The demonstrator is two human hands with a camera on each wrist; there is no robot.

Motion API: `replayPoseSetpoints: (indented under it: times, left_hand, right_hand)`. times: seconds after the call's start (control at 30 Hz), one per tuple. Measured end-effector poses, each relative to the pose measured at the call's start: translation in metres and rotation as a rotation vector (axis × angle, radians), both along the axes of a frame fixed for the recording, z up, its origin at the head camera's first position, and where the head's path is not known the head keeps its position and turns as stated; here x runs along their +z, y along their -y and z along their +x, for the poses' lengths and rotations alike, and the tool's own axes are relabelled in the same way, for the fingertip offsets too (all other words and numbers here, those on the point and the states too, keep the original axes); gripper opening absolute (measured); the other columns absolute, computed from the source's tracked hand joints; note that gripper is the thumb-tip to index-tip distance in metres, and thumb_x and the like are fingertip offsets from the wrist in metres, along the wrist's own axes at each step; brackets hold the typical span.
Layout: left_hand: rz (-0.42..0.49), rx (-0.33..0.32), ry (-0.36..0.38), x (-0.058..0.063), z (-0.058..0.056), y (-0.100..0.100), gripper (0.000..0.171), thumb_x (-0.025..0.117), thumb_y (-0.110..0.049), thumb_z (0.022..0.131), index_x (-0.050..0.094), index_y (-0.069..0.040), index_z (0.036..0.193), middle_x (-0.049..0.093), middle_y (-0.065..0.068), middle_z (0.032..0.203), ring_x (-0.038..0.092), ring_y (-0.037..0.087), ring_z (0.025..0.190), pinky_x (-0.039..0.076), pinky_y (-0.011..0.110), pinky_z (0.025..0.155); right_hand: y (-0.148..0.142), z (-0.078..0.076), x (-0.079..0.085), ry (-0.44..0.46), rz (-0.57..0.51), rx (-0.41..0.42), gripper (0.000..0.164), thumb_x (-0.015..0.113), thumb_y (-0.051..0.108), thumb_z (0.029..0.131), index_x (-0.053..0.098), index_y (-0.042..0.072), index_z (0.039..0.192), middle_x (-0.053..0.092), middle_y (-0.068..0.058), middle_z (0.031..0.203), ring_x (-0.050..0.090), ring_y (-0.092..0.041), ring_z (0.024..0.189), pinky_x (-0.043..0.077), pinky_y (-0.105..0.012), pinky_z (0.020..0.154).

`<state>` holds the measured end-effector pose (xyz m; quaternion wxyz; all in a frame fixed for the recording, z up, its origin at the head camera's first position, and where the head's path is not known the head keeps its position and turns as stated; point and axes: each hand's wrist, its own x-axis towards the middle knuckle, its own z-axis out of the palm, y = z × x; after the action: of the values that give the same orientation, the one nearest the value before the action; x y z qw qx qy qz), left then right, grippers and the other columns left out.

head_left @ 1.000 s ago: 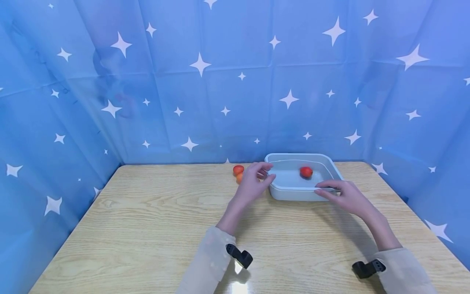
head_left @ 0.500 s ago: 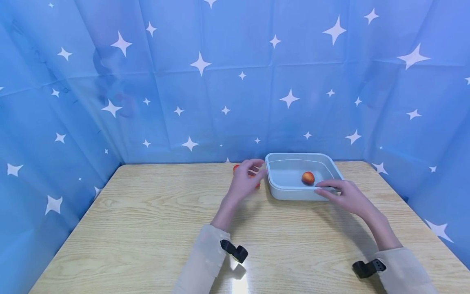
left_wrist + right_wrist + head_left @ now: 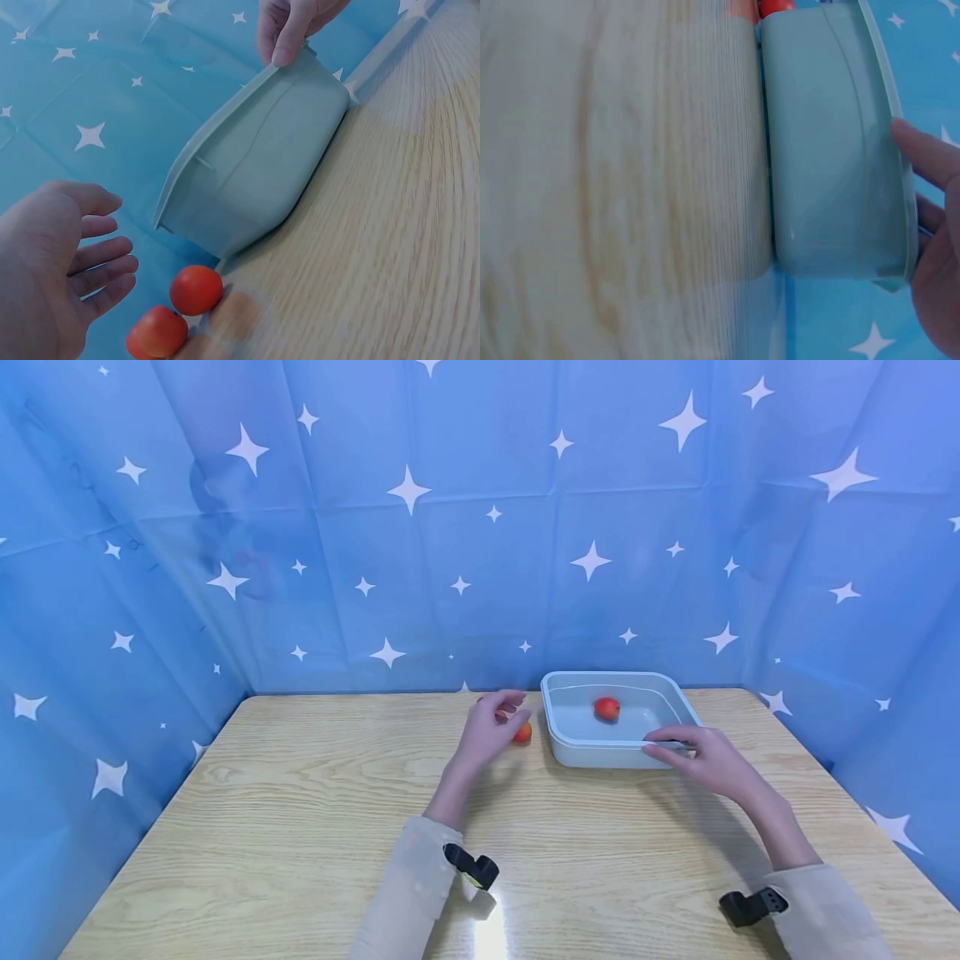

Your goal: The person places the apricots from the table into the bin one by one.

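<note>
**Left hand (image 3: pixel 483 731) unloaded, glossy round red fruit (image 3: pixel 522 732) just right of it**

Head view: that fruit sits mid-frame on the light wood-grain table (image 3: pixel 300 827), between left hand and pale blue-grey rectangular plastic box (image 3: pixel 603 757). Left wrist view, bottom, left of centre: loose fruits bunch there, incl. a second red fruit (image 3: pixel 161 333) and apparently a third partly behind it. They lie right of and below the left fingertips, with a visible gap; fingers relaxed, thumb apart, nothing gripped. Fruits near-round, no useful long axis; box's long side runs left-right. Left hand clearly nearer. Right hand (image 3: pixel 701 758) pinches the box rim near its lower-right corner. One small red fruit (image 3: pixel 607 709) inside, slightly left of box centre.
</note>
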<state>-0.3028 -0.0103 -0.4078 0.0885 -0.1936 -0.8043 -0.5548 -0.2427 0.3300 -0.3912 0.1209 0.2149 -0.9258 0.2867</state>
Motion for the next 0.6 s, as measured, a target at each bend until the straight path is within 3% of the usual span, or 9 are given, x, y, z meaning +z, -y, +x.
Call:
replayPoseSetpoints:
  times: [0.2,0.47,0.6]
  left_hand:
    - [-0.020,-0.032,0.019,-0.0037,-0.0013,0.0033,0.035,0.069,-0.012,0.095,0.065,-0.002,0.129,0.066,0.015,0.127,0.060,0.029,0.117,0.050,0.045,0.100]
    - [-0.117,-0.070,0.079,-0.0067,0.0008,0.0054,0.043,0.068,-0.016,0.097,0.060,-0.007,0.138,0.061,0.009,0.138,0.053,0.026,0.130,0.043,0.044,0.110]
    - [-0.146,-0.094,0.071,-0.0089,-0.0001,0.0060,0.044,0.068,-0.014,0.096,0.059,-0.006,0.139,0.060,0.009,0.139,0.053,0.026,0.130,0.043,0.044,0.110]
  right_hand:
    - [-0.0006,0.0000,-0.0001,-0.002,-0.006,0.007,0.019,0.074,0.019,0.093,0.078,0.013,0.111,0.075,0.001,0.102,0.062,-0.002,0.093,0.053,-0.026,0.077]
    - [-0.0002,0.0003,0.0002,-0.005,-0.006,0.010,0.020,0.075,0.019,0.093,0.078,0.012,0.111,0.075,0.000,0.102,0.061,-0.002,0.091,0.053,-0.027,0.076]
    - [-0.0002,0.0001,-0.0001,-0.005,-0.003,0.012,0.020,0.074,0.019,0.093,0.078,0.012,0.111,0.075,0.000,0.102,0.062,-0.002,0.093,0.054,-0.029,0.077]
